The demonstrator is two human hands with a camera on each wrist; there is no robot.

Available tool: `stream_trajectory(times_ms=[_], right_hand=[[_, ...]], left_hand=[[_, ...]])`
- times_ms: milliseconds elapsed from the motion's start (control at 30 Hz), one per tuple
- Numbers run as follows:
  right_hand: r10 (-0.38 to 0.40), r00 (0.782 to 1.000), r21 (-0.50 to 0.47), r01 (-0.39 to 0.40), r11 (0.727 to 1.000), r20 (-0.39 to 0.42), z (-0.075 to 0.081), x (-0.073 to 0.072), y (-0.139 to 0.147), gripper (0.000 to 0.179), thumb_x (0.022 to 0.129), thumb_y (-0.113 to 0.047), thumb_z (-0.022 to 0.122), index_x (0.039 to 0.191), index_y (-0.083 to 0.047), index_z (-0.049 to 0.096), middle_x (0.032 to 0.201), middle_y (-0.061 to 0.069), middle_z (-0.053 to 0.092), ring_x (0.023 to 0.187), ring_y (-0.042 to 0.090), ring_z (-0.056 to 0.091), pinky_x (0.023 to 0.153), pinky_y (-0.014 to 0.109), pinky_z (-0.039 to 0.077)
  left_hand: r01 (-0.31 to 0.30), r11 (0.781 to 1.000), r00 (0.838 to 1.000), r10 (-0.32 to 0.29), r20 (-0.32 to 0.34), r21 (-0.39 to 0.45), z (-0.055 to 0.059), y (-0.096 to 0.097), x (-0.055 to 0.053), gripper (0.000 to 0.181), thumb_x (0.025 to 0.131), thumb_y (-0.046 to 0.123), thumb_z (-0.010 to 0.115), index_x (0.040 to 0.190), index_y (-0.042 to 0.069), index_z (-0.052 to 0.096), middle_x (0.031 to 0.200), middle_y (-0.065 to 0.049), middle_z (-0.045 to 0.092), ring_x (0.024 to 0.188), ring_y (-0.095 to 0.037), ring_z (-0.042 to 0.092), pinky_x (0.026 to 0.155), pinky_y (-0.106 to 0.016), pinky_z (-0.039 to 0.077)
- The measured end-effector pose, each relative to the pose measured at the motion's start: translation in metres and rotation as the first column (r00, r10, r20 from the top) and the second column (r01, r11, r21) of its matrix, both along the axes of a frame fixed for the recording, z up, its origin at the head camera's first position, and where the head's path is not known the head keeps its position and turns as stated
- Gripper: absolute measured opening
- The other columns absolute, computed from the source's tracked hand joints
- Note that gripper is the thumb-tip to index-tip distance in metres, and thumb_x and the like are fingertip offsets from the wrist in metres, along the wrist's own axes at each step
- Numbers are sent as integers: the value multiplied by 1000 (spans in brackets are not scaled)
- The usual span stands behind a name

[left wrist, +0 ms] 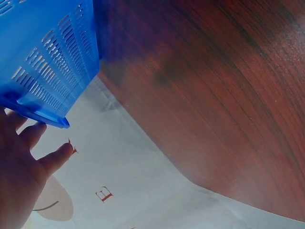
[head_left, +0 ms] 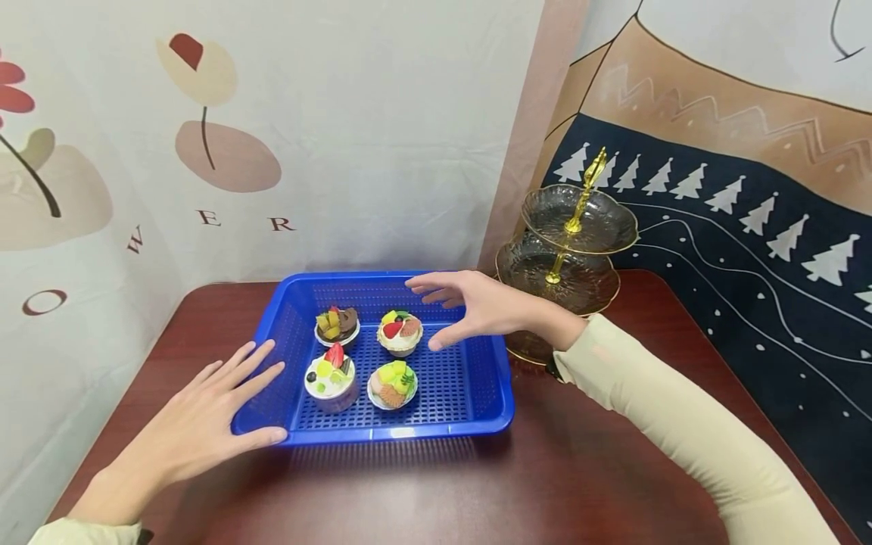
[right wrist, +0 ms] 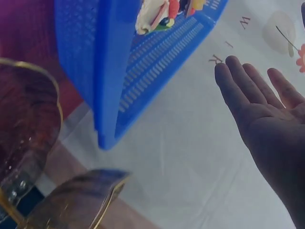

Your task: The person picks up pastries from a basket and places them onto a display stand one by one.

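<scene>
A blue plastic basket (head_left: pixel 443 429) with slotted walls stands on the table. Inside it, at the left and middle, sit a chocolate cupcake (head_left: pixel 337 325), a cupcake with a strawberry on top (head_left: pixel 331 381), a cream tart with red fruit (head_left: pixel 400 333) and a cupcake with a shell-shaped biscuit (head_left: pixel 392 384). My left hand (head_left: pixel 197 420) has its fingers spread at the basket's left rim, thumb by the front left corner. Over the basket's right part hovers my right hand (head_left: pixel 477 303), fingers extended and thumb apart, holding nothing; its thumb tip is close to the cream tart.
A tiered glass stand (head_left: pixel 559 280) with gold edges and a gold handle stands at the back right, behind my right forearm. The dark red wooden table (head_left: pixel 436 492) meets printed cloth backdrops (head_left: pixel 381 151) at the back and right.
</scene>
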State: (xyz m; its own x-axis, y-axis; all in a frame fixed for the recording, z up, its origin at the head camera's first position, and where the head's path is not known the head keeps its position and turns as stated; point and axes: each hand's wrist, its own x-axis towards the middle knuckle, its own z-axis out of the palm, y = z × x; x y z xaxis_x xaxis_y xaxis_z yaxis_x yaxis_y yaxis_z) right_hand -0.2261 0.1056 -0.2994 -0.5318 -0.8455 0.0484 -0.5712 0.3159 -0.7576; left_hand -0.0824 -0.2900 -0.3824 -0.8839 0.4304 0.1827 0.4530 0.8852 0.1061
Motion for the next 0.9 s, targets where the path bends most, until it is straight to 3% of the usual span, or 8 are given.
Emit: stream_trajectory(times_ms=[400,700,900], right_hand=[[108,993,28,-109,994,51,-13,1,-38,81,82,-25,83,150,-7,43,151,6,47,130,25,54,106,46,44],[133,985,69,-141,988,108,-22,1,-58,77,81,-24,83,147,-8,47,146,8,51,132,29,51,107,46,44],[158,975,106,-175,979,157,-25,1,-68,76,80,-24,84,145,-10,49,141,3,55,124,16,56,106,42,45]], left_hand=[[-1,1000,1000,1,4,5,-3,0,-1,84,83,63,68,146,10,51,163,-7,27,153,-22,7,116,-22,-14],[-3,1000,1000,3,-2,6,-5,-1,-1,83,83,62,69,146,10,51,162,-7,28,153,-20,6,115,-22,-14],[-15,1000,1000,15,23,16,-4,0,1,82,83,60,70,147,11,50,163,-7,26,153,-21,7,115,-21,-15]])
